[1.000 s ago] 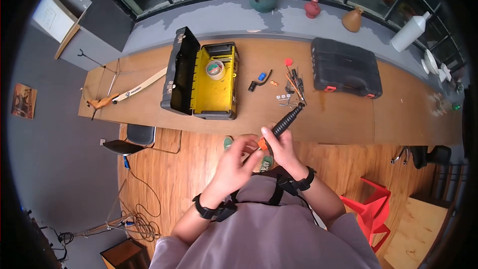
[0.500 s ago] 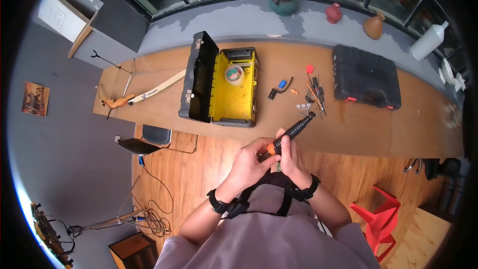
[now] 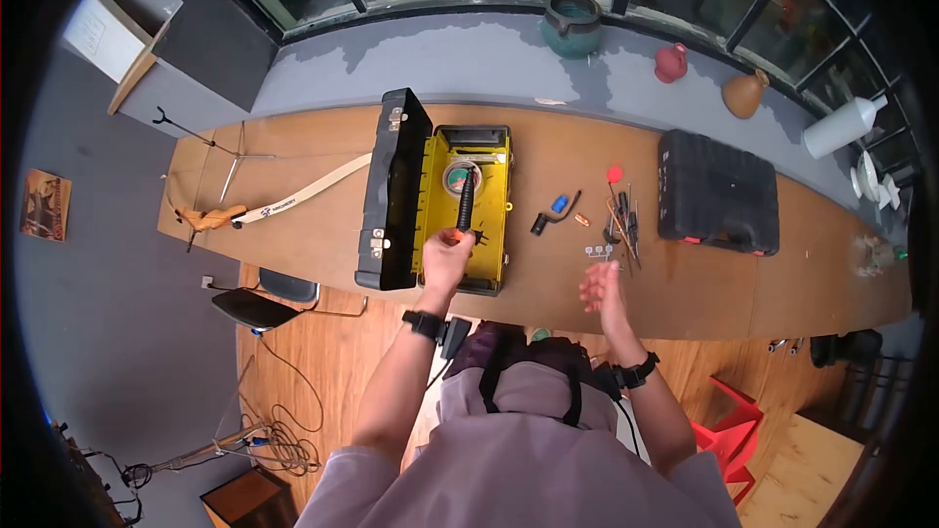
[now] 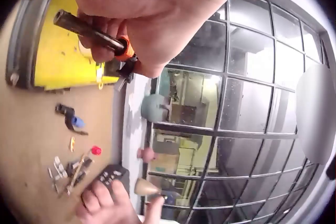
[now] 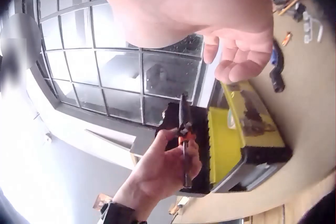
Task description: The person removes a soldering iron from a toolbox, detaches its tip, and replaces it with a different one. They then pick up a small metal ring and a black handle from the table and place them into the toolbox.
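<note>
In the head view my left hand (image 3: 445,259) grips a black ribbed rod-shaped tool (image 3: 468,198) by its orange collar. Its ribbed part points away from me, over the open black toolbox (image 3: 505,252) with a yellow inside. A dark hollow tube end (image 4: 86,28) sticks out the other side of the fist in the left wrist view. Behind the tool, a roll of tape (image 3: 453,176) lies in the box, partly covered. My right hand (image 3: 606,295) hangs over the table's front edge with fingers loosely spread, holding nothing.
The toolbox lid (image 3: 399,176) stands raised on the left. Beyond it lies a bow (image 3: 308,191). Right of the box are a blue piece (image 3: 559,203), a red disc (image 3: 615,174) and several thin tools (image 3: 632,225). A black case (image 3: 719,194) sits further right.
Both hands held the tool together near my body. Now the right hand has let go and moved right, while the left has carried the tool forward and left over the toolbox.
</note>
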`<action>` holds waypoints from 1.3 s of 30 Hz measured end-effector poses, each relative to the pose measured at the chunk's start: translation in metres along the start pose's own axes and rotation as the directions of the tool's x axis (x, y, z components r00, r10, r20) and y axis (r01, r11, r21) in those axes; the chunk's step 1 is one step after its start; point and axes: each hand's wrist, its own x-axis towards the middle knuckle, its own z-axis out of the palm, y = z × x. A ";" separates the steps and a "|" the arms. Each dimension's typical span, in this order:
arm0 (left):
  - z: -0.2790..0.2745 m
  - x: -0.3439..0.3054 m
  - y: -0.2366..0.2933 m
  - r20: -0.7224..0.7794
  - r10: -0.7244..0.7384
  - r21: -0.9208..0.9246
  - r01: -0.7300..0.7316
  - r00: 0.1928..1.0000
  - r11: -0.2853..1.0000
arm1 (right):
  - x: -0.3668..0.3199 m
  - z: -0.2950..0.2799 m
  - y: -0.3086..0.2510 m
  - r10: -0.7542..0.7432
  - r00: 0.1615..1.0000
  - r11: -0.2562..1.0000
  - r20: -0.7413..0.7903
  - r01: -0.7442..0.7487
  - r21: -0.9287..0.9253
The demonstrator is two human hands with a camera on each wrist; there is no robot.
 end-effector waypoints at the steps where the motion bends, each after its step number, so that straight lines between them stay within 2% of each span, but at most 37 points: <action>1: 0.005 0.014 -0.007 -0.012 0.003 0.144 -0.001 1.000 0.990 | -0.001 -0.006 -0.002 0.020 1.000 1.000 -0.022 -0.020 0.015; 2: 0.009 0.026 -0.015 -0.022 0.009 0.286 -0.002 1.000 0.958 | -0.003 -0.010 -0.002 0.018 0.999 1.000 -0.027 -0.017 0.004; 3: 0.014 0.032 -0.018 -0.017 -0.040 0.349 0.043 0.999 0.936 | -0.008 -0.013 -0.004 0.044 0.998 0.999 -0.042 -0.043 0.017; 4: 0.018 0.034 -0.017 -0.009 -0.043 0.341 0.044 0.999 0.939 | -0.013 -0.016 -0.005 0.070 0.996 0.997 -0.057 -0.068 0.031; 6: 0.024 0.035 -0.017 0.028 -0.110 0.451 0.085 0.994 0.888 | -0.022 -0.021 -0.004 0.087 0.991 0.996 -0.098 -0.085 0.027; 7: 0.030 0.043 -0.032 0.047 -0.170 0.444 0.132 0.984 0.886 | -0.025 -0.025 0.000 0.112 0.986 0.992 -0.123 -0.105 0.064; 11: 0.053 0.065 -0.064 0.099 -0.214 0.460 0.146 0.972 0.876 | -0.040 -0.027 0.006 0.129 0.976 0.983 -0.174 -0.103 0.154; 14: 0.057 0.060 -0.059 0.084 -0.264 0.451 0.199 0.961 0.870 | -0.047 -0.027 0.008 0.151 0.975 0.975 -0.162 -0.120 0.186; 16: 0.055 0.058 -0.055 0.108 -0.218 0.559 0.122 0.970 0.820 | -0.048 -0.026 0.012 0.157 0.973 0.973 -0.171 -0.123 0.195; 20: 0.052 0.054 -0.047 0.162 -0.215 0.625 0.069 0.963 0.777 | -0.050 -0.016 0.008 0.188 0.966 0.965 -0.176 -0.148 0.219; 22: 0.056 0.053 -0.052 0.184 -0.138 0.662 -0.019 0.973 0.749 | -0.051 -0.011 0.006 0.189 0.967 0.965 -0.171 -0.151 0.213; 26: 0.060 0.056 -0.063 0.208 -0.166 0.655 -0.011 0.964 0.756 | -0.053 -0.008 0.010 0.190 0.970 0.965 -0.150 -0.157 0.210; 29: 0.062 0.050 -0.072 0.199 -0.115 0.662 -0.047 0.973 0.748 | -0.055 -0.009 0.009 0.189 0.973 0.966 -0.134 -0.160 0.202; 31: 0.061 0.051 -0.067 0.164 -0.035 0.737 -0.099 0.986 0.669 | -0.053 -0.010 0.007 0.182 0.974 0.969 -0.135 -0.155 0.190; 32: 0.061 0.050 -0.065 0.161 -0.034 0.731 -0.096 0.986 0.676 | -0.052 -0.011 0.006 0.180 0.975 0.971 -0.130 -0.155 0.184; 34: 0.057 0.046 -0.055 0.195 0.025 0.827 -0.178 0.981 0.534 | -0.047 -0.016 0.007 0.184 0.975 0.973 -0.126 -0.163 0.161; 35: 0.055 0.047 -0.050 0.191 0.025 0.827 -0.174 0.981 0.534 | -0.046 -0.019 0.009 0.191 0.973 0.973 -0.127 -0.171 0.153; 37: 0.055 0.049 -0.044 0.190 -0.094 0.823 -0.107 0.977 0.558 | -0.043 -0.020 0.005 0.194 0.974 0.973 -0.120 -0.175 0.154; 39: 0.053 0.055 -0.044 0.201 -0.149 0.808 -0.078 0.968 0.585 | -0.037 -0.022 0.002 0.193 0.974 0.972 -0.115 -0.174 0.157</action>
